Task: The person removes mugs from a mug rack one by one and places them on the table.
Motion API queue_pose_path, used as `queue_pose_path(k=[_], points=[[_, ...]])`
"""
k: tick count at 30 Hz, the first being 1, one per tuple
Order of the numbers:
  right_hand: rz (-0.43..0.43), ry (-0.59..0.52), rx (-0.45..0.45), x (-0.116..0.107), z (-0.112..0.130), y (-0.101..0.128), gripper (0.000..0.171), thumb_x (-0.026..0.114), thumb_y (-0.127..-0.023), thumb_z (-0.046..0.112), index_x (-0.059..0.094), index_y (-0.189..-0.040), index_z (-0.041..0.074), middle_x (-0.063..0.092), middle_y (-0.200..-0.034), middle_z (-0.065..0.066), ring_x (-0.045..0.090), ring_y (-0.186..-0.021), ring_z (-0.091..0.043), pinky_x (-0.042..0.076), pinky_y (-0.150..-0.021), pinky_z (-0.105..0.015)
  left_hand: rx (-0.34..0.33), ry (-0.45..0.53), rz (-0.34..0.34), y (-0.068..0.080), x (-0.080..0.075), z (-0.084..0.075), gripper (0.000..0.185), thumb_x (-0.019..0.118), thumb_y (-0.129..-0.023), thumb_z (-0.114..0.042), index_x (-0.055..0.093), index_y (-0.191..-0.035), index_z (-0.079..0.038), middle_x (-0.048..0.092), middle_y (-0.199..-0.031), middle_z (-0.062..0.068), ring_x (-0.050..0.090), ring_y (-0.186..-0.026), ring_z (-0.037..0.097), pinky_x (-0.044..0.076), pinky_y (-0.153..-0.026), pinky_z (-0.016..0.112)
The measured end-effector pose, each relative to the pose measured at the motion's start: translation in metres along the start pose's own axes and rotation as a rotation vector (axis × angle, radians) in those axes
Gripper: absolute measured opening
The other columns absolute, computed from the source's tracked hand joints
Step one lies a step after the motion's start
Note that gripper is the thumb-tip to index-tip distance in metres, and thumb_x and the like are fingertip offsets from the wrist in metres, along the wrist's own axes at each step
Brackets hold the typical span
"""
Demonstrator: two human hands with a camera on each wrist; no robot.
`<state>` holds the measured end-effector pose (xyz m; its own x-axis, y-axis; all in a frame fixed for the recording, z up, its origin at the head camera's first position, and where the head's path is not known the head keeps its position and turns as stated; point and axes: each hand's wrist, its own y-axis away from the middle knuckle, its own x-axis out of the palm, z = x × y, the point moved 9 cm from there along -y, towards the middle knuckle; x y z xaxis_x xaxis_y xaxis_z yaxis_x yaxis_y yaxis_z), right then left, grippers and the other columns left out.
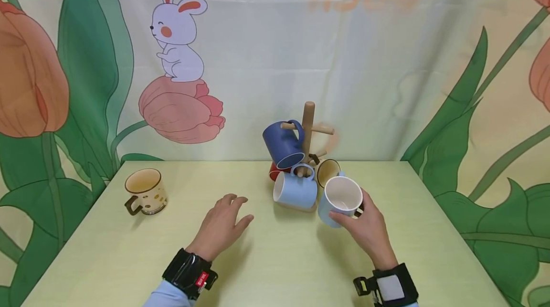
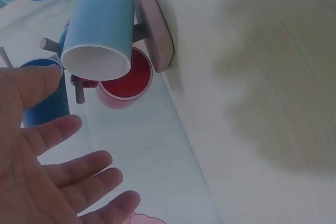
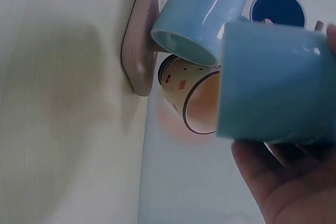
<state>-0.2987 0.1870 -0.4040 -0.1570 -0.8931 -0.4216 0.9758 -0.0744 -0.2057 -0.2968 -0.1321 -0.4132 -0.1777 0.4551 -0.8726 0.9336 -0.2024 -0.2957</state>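
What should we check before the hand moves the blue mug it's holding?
1. Right hand grips the light blue mug firmly: ok, fingers wrap it.
2. Mug is empty: ok, inside looks white and bare.
3. Free peg on the wooden mug tree: ok, the upper right peg is bare.
4. Left hand is out of the way: ok, it is open, off to the left.
5. Mug tree base sits steady: cannot tell.

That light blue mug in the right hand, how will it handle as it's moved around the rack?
The light blue mug looks glazed and glossy, so probably slick. It seems rigid ceramic, likely to chip if knocked against the wooden rack or the hung mugs close by. The right hand holds it tilted, mouth towards the camera.
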Motion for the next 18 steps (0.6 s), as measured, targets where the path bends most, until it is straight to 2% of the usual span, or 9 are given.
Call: queue_pose_path(k=[6, 11, 15, 18], points=[[0.208, -0.065, 0.026, 0.016, 0.0, 0.006, 0.081, 0.088, -0.075, 0.025, 0.047, -0.142, 0.006, 0.059, -0.13, -0.016, 0.057, -0.117, -0.031, 0.051, -0.093, -0.045, 0.062, 0.04, 0.046, 0.0, 0.001, -0.016, 0.045, 0.071, -0.093, -0.029, 0.06, -0.128, -0.004, 0.058, -0.125, 0.018, 0.057, -0.115, 0.033, 0.048, -0.094, 0.05], [0.481, -0.124, -0.009, 0.041, 0.007, 0.016, 0.071, 0.084, -0.079, 0.02, 0.051, -0.139, 0.004, 0.06, -0.127, -0.015, 0.056, -0.114, -0.03, 0.05, -0.091, -0.043, 0.131, 0.057, 0.117, -0.001, 0.006, -0.033, 0.046, 0.073, -0.092, -0.028, 0.059, -0.13, -0.005, 0.06, -0.123, 0.013, 0.06, -0.112, 0.028, 0.049, -0.094, 0.045], [0.724, -0.154, -0.035, 0.063, 0.008, 0.027, 0.068, 0.082, -0.081, 0.022, 0.051, -0.138, 0.004, 0.061, -0.125, -0.012, 0.056, -0.114, -0.029, 0.047, -0.094, -0.043, 0.173, 0.069, 0.233, 0.001, 0.015, -0.047, 0.053, 0.074, -0.09, -0.029, 0.056, -0.134, -0.006, 0.059, -0.128, 0.013, 0.06, -0.115, 0.028, 0.049, -0.095, 0.045], [0.871, -0.16, -0.015, 0.078, 0.007, 0.036, 0.067, 0.082, -0.081, 0.026, 0.052, -0.138, 0.007, 0.062, -0.125, -0.009, 0.057, -0.113, -0.028, 0.047, -0.095, -0.043, 0.209, 0.074, 0.329, 0.004, 0.024, -0.058, 0.058, 0.075, -0.09, -0.029, 0.053, -0.139, -0.007, 0.058, -0.133, 0.013, 0.059, -0.118, 0.028, 0.048, -0.097, 0.046]])
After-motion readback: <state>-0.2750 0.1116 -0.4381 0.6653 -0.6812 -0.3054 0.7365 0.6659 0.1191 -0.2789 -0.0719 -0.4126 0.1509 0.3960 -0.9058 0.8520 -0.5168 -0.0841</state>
